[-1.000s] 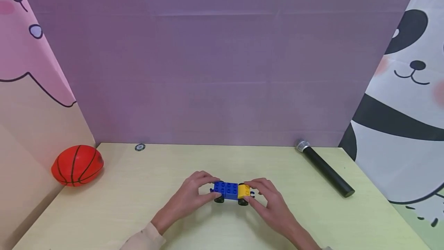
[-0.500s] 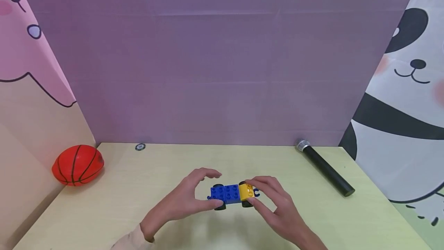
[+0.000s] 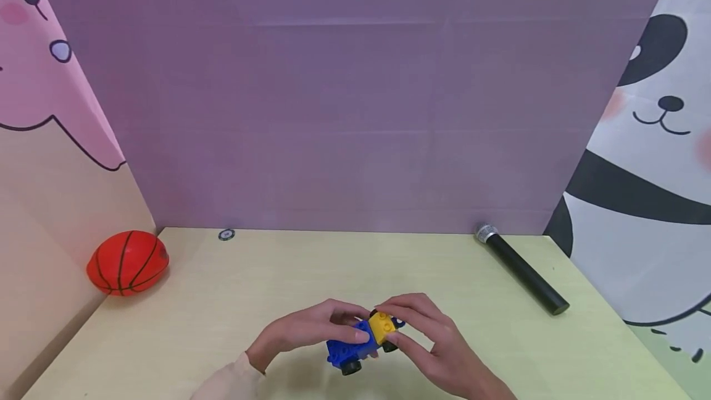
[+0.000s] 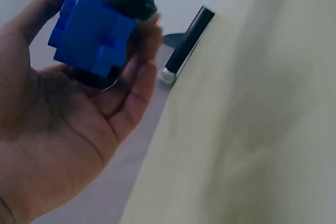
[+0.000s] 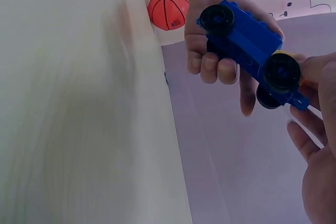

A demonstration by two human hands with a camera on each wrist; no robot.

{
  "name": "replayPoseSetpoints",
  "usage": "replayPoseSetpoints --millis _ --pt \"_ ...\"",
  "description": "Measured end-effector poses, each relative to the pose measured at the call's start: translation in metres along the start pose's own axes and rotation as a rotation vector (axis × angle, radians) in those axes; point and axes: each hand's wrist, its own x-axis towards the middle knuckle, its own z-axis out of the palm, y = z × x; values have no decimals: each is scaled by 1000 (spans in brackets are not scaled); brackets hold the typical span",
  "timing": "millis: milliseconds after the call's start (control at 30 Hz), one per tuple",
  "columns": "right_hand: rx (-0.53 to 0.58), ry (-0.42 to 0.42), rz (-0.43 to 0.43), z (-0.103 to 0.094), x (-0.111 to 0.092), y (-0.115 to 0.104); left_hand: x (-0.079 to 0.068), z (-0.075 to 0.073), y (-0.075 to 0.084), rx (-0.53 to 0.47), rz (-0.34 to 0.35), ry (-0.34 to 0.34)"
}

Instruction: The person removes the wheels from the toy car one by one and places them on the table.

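Note:
A blue building-block toy car (image 3: 343,352) with black wheels and a yellow brick (image 3: 381,326) at one end is held up between both hands, over the table. My left hand (image 3: 304,329) grips its blue body, thumb on the studded top and fingers beneath. Thumb and fingertips of my right hand (image 3: 436,343) pinch the yellow end, beside a small blue hook. From the right wrist view, the underside of the toy car (image 5: 247,45) and its wheels show, with the left hand (image 5: 207,11) behind it. The left wrist view shows the blue rear of the toy car (image 4: 92,32) above the palm.
A red toy basketball (image 3: 128,263) rests at the table's left edge. A small round disc (image 3: 226,234) lies at the back left, and a black microphone (image 3: 524,273) at the right. A purple backdrop (image 3: 355,110) rises behind the table (image 3: 278,264).
The toy car has come nearer and turned, its blue end swinging toward the front. My left hand opened its fingers off the blue end, then took hold farther along the body. The right hand kept its pinch.

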Motion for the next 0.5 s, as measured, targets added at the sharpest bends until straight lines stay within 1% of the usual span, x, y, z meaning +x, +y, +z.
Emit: replayPoseSetpoints --millis 67,100,167,200,300,367,433,500 --pt "-18 7 0 -1 1 0 1 2 -3 -61 18 -12" --pt "-31 14 2 -1 1 0 1 4 -4 -86 28 -5" --pt "-71 35 22 0 0 1 2 8 -5 -110 35 50" --pt "-98 50 46 1 -1 1 1 10 -5 -111 36 87" --pt "-176 98 147 6 -5 3 1 16 -5 -100 30 203" --pt "-197 133 228 11 -7 4 2 20 -6 -106 32 264" --pt "-186 161 308 16 -9 4 3 23 -7 -135 43 304" --pt "-146 183 381 19 -9 3 4 26 -8 -165 62 339"
